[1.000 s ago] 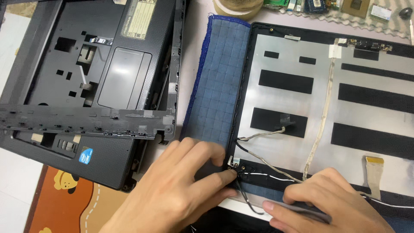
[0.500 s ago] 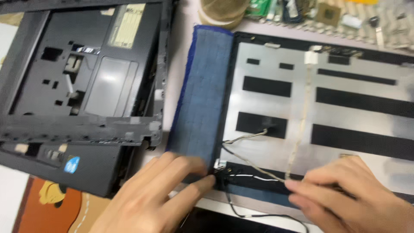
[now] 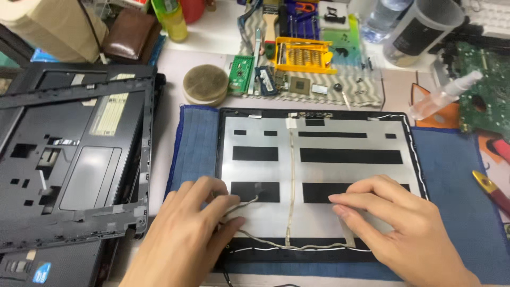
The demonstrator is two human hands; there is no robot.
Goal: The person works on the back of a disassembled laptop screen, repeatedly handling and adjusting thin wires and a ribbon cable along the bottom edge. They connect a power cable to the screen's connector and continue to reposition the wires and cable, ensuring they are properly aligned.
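Observation:
A laptop lid back cover [image 3: 319, 172], black-rimmed with a silver foil inside and black strips, lies face up on a blue cloth mat [image 3: 457, 186]. Thin grey cables [image 3: 289, 180] run across the foil. My left hand [image 3: 186, 239] rests on the cover's near left corner, its fingertips on the cable near the hinge. Flat on the near right part of the cover lies my right hand [image 3: 404, 228], fingers pressing the foil beside a flat ribbon cable. Neither hand grips anything.
A dismantled black laptop base with its palmrest frame [image 3: 69, 165] lies at the left. Behind the mat stand a round brown disc [image 3: 205, 83], circuit boards, a yellow bit holder [image 3: 304, 56], a spray bottle [image 3: 441, 95] and a clear beaker. A yellow-red tool [image 3: 491, 188] lies at the right.
The view has swung to the right and pulled back, so the whole cover shows. My hands have spread apart along its near edge, the right one moving further right.

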